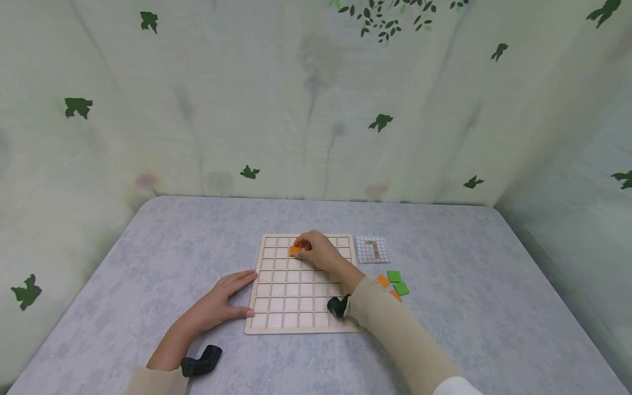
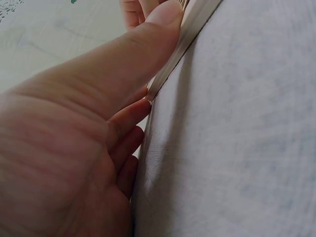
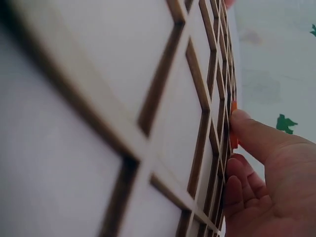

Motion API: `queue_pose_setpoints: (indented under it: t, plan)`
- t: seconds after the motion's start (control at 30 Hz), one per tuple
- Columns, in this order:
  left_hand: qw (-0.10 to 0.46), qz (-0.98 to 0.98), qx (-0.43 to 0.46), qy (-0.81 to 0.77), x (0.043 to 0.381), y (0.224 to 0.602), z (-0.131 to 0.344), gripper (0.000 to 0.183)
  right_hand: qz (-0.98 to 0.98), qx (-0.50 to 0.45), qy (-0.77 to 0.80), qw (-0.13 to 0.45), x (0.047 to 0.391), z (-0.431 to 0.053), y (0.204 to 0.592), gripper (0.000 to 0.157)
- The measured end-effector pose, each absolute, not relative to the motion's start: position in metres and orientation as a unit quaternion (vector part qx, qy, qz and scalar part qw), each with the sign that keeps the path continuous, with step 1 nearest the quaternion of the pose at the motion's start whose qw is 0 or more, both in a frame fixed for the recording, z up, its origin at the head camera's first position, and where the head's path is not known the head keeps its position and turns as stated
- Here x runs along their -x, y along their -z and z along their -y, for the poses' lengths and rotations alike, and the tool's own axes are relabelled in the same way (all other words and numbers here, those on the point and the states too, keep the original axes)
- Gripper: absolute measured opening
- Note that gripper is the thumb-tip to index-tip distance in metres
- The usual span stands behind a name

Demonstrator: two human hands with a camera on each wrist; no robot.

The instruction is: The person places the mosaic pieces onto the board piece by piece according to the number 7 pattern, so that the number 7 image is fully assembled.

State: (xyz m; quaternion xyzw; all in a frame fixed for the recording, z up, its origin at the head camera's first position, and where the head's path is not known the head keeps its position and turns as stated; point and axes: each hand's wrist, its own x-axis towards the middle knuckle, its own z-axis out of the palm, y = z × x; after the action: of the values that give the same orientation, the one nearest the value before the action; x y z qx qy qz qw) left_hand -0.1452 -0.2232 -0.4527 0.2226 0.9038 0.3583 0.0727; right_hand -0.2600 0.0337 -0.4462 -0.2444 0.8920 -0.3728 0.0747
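A wooden grid board (image 1: 301, 331) with raised square cells lies on the grey table. Near its far edge, left of the middle, my right hand (image 1: 318, 250) pinches an orange square tile (image 1: 294, 250) between thumb and fingers. In the right wrist view the orange tile (image 3: 234, 129) shows edge-on at the grid, under the thumb. My left hand (image 1: 221, 300) rests along the board's left side, thumb and fingers spread and touching the rim. The left wrist view shows that thumb (image 2: 153, 39) at the board's edge.
Right of the board lies a small pattern card (image 1: 373, 250) printed with a grid and coloured squares. Below it are loose green tiles (image 1: 394, 276) and orange tiles (image 1: 383, 281), partly beside my right sleeve (image 1: 395, 323). A leaf-patterned curtain (image 1: 276, 109) hangs behind the table.
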Motion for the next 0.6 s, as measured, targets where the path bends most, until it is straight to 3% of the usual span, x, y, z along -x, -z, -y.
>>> queue_pose_setpoints:
  t: [0.2, 0.6]
  plan:
    - [0.072, -0.902, -0.222, -0.362, 0.144, 0.452, 0.224, 0.080, -0.898, 0.250, 0.350, 0.092, 0.258, -0.030, 0.440, 0.018]
    - [0.078, -0.902, -0.223, -0.362, 0.144, 0.452, 0.224, 0.081, -0.858, 0.232, 0.443, 0.116, 0.249, -0.049, 0.421, 0.047]
